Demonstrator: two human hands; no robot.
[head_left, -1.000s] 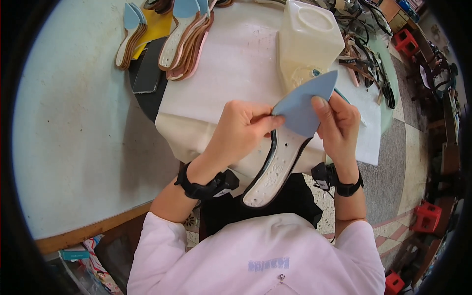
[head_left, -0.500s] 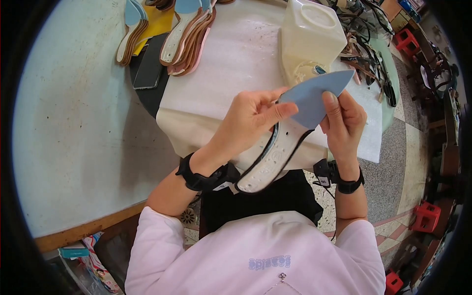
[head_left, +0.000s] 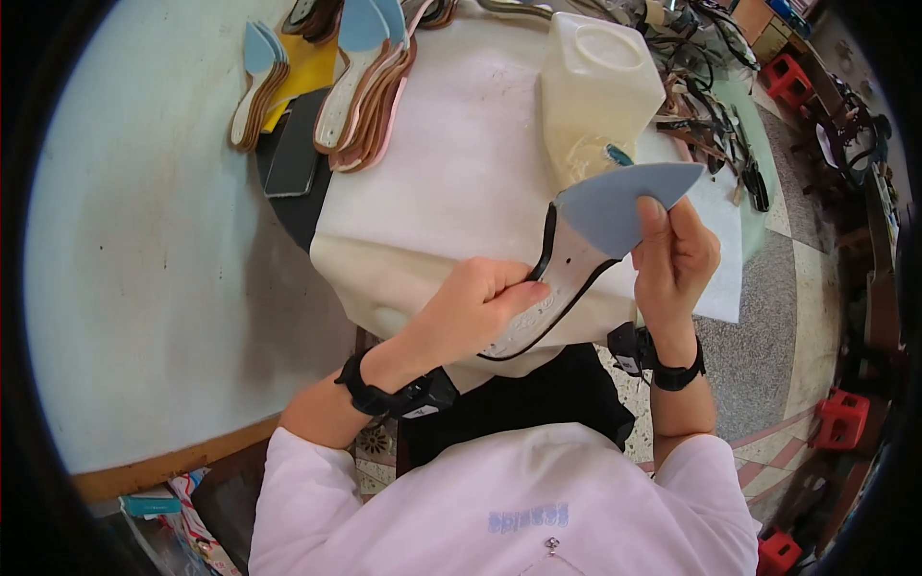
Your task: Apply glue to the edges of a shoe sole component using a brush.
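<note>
A pointed shoe insole (head_left: 576, 252) is held up slantwise over the near side of the covered table. Its toe part is light blue, the rest whitish with small dents, and a black strip runs along its edges. My right hand (head_left: 676, 254) grips the blue toe part, thumb on top and fingers beneath. Lower down, my left hand (head_left: 488, 298) is closed on the edge with the black strip, its thumb lying on the whitish part. The underside and the fingers below it are hidden.
Stacks of similar insoles (head_left: 360, 106) lie at the back left, near a dark flat block (head_left: 292, 158). A cut-open plastic jug (head_left: 600, 91) holding yellowish paste stands behind my right hand. Dark strips and scraps (head_left: 711, 125) heap at the far right; red stools (head_left: 837, 420) stand beyond.
My left hand has slid from beside the blue toe part down the edge toward the heel end. The right hand keeps its hold, and the insole has turned slightly.
</note>
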